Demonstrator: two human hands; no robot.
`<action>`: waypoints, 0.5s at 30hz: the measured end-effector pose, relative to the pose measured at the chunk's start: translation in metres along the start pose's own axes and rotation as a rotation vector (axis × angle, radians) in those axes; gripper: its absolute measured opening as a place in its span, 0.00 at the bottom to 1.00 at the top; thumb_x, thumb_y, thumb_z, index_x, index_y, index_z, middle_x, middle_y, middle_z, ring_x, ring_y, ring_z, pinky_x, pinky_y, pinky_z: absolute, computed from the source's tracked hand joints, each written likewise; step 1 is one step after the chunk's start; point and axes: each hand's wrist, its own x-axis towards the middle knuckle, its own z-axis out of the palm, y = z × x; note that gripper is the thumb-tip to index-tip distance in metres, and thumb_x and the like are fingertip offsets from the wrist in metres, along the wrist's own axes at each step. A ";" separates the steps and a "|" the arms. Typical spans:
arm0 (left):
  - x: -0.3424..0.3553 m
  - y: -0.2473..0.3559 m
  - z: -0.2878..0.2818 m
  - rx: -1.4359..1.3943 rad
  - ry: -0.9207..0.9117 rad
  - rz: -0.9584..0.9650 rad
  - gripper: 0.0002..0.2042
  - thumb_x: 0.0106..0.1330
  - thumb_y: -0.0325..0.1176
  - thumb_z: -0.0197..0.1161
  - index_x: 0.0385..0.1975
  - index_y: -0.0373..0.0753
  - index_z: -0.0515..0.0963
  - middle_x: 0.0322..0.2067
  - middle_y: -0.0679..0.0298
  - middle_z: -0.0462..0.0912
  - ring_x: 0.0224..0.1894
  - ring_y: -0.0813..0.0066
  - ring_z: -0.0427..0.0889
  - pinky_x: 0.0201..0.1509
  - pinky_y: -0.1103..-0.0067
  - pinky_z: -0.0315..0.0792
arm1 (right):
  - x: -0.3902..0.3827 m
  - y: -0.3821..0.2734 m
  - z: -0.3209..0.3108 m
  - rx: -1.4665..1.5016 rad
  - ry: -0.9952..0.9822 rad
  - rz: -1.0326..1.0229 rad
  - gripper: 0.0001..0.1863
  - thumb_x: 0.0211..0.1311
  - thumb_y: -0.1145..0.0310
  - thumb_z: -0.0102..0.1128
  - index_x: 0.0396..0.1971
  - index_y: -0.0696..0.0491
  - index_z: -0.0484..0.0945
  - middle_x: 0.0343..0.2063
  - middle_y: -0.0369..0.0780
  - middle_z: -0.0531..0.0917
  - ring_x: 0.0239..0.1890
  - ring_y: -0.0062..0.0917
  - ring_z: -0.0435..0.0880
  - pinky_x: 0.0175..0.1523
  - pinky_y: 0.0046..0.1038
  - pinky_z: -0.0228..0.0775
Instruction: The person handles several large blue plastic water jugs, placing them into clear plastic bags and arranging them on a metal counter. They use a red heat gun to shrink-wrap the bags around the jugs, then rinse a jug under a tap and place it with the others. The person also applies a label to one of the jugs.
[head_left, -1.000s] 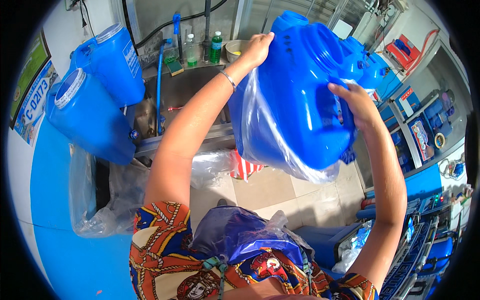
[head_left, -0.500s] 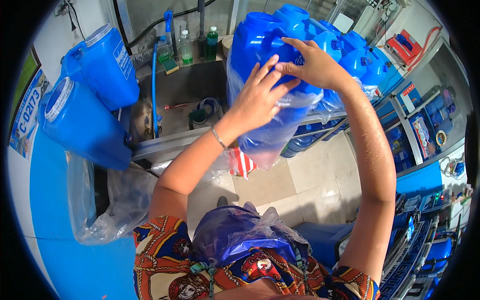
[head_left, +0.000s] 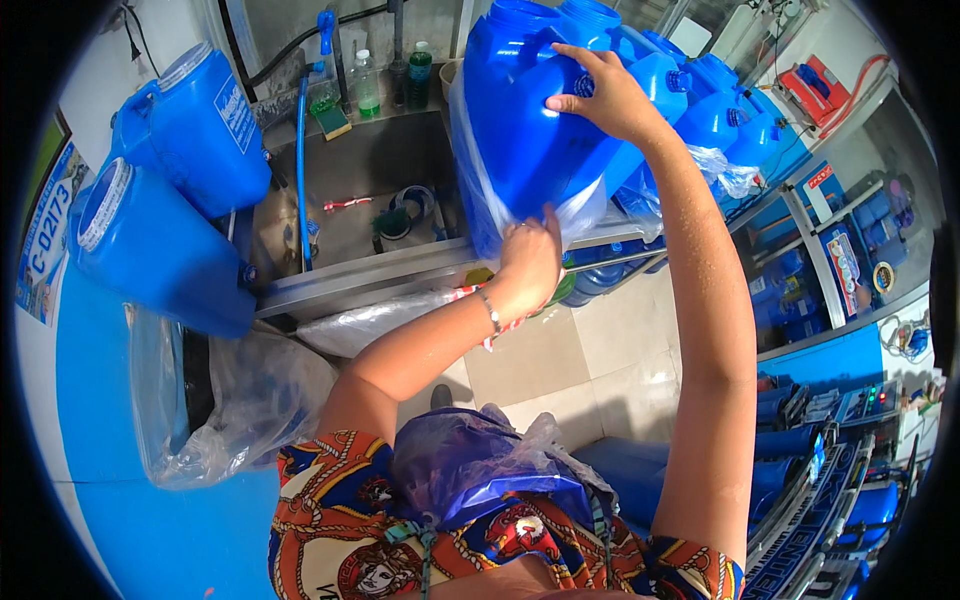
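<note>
In front of me a blue plastic water jug (head_left: 520, 120) leans on the sink's edge, partly inside a clear plastic bag (head_left: 572, 212). My left hand (head_left: 530, 265) is closed on the bunched bag at the jug's lower part. Higher up, my right hand (head_left: 610, 98) rests on the jug with thumb and forefinger spread apart, beside a small dark blue cap (head_left: 584, 85). The other right-hand fingers are partly hidden. The bag covers only the lower and left side of the jug; its upper surface is bare.
Left of the jug is a steel sink (head_left: 350, 275) with a green scrubber (head_left: 393, 222) and a blue hose (head_left: 302, 170). Bottles (head_left: 420, 75) line its back. Two blue jugs (head_left: 160, 245) stand left; more jugs (head_left: 710, 110) stand right. Loose plastic (head_left: 250, 400) hangs at lower left.
My left hand has moved down from the jug's upper part to the bag below. The bag has slid down, baring more of the jug. My right hand remains on the jug's top.
</note>
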 end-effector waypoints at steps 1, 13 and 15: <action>0.004 0.001 0.000 0.083 -0.151 -0.047 0.25 0.52 0.27 0.60 0.53 0.27 0.75 0.32 0.45 0.81 0.36 0.53 0.83 0.40 0.63 0.71 | 0.002 0.004 0.001 0.007 -0.004 0.002 0.44 0.45 0.43 0.73 0.66 0.35 0.67 0.60 0.53 0.70 0.61 0.48 0.72 0.63 0.42 0.69; -0.003 0.016 0.066 0.163 0.466 0.120 0.22 0.59 0.27 0.56 0.53 0.21 0.72 0.62 0.41 0.66 0.63 0.44 0.64 0.66 0.46 0.56 | 0.016 0.016 0.034 0.040 0.250 -0.037 0.42 0.51 0.53 0.73 0.68 0.39 0.65 0.62 0.54 0.66 0.64 0.51 0.68 0.64 0.43 0.66; -0.036 -0.001 0.110 -0.047 0.374 0.243 0.25 0.59 0.26 0.54 0.57 0.22 0.69 0.64 0.40 0.62 0.68 0.44 0.61 0.68 0.48 0.57 | -0.008 0.011 0.054 -0.116 0.509 -0.023 0.43 0.53 0.54 0.73 0.68 0.42 0.63 0.63 0.56 0.64 0.65 0.53 0.65 0.65 0.43 0.65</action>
